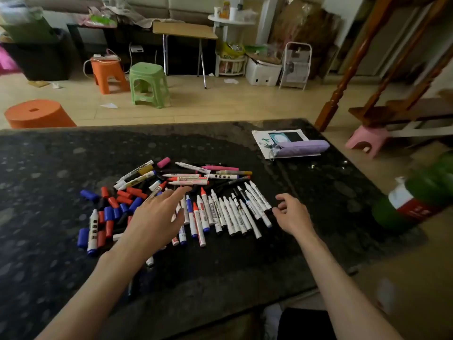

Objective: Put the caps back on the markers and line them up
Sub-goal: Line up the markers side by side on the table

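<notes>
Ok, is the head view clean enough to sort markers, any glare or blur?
Head view: markers in the middle fairly sharp, label print not readable; green bottle at the right edge blurred; glare on the table by the paper; wide-angle lens bows the table's far edge.

Green stool point(149, 82), orange stool point(109, 74) (side by side)

Left hand point(157, 217) and right hand point(293, 215) both bare. Left forearm point(98, 285) and right forearm point(338, 285) bare right down to the frame edge. Black patch point(304, 323) at bottom centre is possibly dark clothing on the lap, too blurred to confirm.
</notes>
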`<state>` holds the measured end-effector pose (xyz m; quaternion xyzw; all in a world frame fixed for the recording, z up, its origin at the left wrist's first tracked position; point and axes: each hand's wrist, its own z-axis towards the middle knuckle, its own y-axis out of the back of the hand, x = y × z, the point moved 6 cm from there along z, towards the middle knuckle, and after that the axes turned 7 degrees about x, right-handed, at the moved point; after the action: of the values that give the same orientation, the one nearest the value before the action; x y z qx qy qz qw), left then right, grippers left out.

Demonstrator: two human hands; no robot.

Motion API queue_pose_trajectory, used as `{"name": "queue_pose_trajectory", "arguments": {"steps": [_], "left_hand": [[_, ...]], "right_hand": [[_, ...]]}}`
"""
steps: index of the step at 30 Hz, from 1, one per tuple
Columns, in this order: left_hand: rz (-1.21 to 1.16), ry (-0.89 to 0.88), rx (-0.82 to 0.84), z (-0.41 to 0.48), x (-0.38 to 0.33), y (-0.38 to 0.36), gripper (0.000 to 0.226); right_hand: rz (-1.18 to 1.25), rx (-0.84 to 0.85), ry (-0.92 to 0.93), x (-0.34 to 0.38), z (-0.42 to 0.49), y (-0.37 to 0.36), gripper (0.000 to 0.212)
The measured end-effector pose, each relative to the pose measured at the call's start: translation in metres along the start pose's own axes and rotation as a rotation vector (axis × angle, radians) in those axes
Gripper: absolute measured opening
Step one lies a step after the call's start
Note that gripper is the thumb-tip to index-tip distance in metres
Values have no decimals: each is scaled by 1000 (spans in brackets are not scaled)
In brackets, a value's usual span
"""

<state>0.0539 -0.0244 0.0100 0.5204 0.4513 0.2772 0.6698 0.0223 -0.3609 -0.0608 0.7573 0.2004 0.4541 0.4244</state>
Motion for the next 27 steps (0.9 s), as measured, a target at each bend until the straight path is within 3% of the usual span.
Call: {"name": "queue_pose_trajectory", "arguments": {"steps": [13, 17, 20, 23, 27], "left_hand": [[-90, -3, 16, 1, 22, -13, 65], [-122, 7, 50, 1, 27, -16, 64], [-191, -20, 66, 5, 26, -20, 59], [-440, -6, 140, 9, 19, -28, 49], [-772, 73, 213, 13, 13, -33, 62]], "right_hand": [[-120, -68, -106, -2, 20, -20, 15], [-43, -109, -149, 3, 13, -13, 15], [160, -115, -63, 23, -6, -5, 16], [477, 92, 114, 69, -42, -22, 9], [522, 392, 262, 115, -85, -63, 7]]}}
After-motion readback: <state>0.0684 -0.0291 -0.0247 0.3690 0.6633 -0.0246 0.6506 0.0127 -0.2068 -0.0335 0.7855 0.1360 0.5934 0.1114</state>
